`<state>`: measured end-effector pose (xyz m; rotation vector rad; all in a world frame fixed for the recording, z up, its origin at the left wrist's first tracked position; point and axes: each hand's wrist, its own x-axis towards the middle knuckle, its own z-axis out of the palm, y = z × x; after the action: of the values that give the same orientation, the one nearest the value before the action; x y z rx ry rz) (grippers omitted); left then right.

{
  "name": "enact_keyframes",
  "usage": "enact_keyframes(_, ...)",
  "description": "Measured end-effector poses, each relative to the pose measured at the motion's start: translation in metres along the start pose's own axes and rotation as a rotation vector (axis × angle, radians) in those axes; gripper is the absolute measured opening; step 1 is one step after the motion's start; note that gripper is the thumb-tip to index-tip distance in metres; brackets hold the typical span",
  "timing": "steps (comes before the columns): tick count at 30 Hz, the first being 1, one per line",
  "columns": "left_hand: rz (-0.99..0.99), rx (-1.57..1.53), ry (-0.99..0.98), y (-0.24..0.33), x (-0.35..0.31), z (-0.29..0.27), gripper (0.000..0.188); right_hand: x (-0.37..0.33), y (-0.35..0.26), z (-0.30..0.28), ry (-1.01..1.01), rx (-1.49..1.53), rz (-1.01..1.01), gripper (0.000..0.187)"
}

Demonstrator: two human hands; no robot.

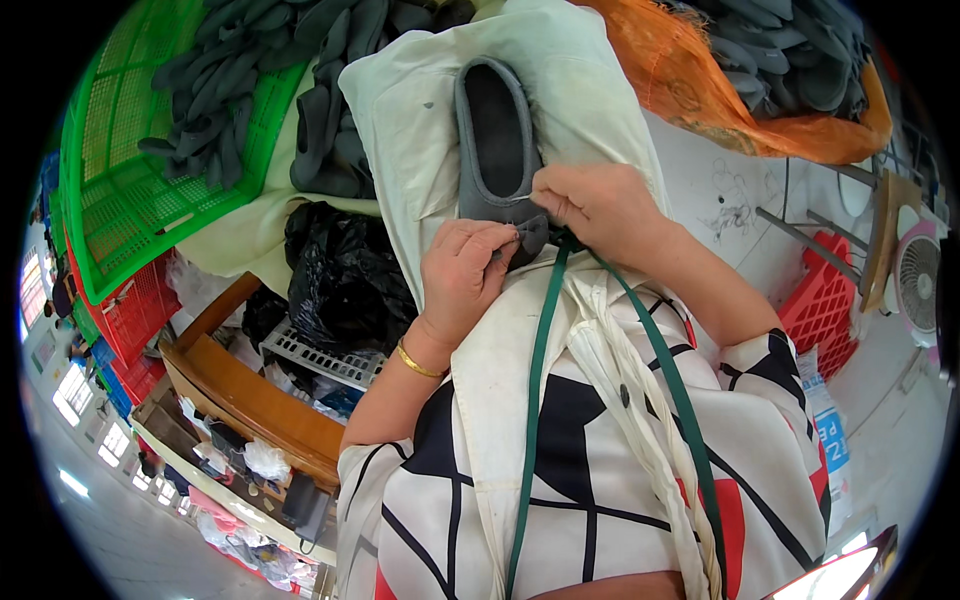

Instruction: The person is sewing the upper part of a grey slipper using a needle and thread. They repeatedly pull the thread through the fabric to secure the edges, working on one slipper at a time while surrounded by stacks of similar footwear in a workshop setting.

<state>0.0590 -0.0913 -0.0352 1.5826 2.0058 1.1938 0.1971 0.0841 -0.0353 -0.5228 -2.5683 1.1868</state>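
Observation:
A dark grey slip-on shoe (467,150) lies on the white cloth (590,90) in front of me, its toe toward my body and its opening facing up. My left hand (465,265), with a gold bangle at the wrist, pinches the grey fabric at the toe, where a small bow-like piece (534,235) sticks up. My right hand (600,205) is closed at the toe-side edge of the opening. From its fingertips a thin pale strand (520,198) reaches to the shoe; whether it is thread or a needle I cannot tell.
Piles of similar grey shoes fill a green basket (110,170) at the left and an orange sack (680,90) at the right. A black plastic bag (345,270) and a wooden stool-like piece (250,390) sit at the left. A fan (915,285) stands far right, near a red plastic crate (820,310).

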Motion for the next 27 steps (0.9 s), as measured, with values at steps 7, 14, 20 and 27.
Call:
enact_keyframes(7,0.013,0.028,0.025,-0.001,-0.004,0.001,0.026,0.000,-0.008,-0.003,-0.297,0.191,0.125,0.010)
enact_keyframes(14,0.071,0.114,0.021,-0.002,-0.004,0.001,0.033,0.002,-0.007,-0.006,-0.354,0.237,0.178,0.017)
enact_keyframes(20,0.064,0.127,0.031,0.000,-0.004,0.000,0.027,0.006,-0.009,-0.007,-0.375,0.238,0.188,0.017)
enact_keyframes(27,0.098,0.161,0.022,-0.002,-0.006,0.001,0.030,0.010,-0.010,-0.007,-0.376,0.213,0.160,0.018)
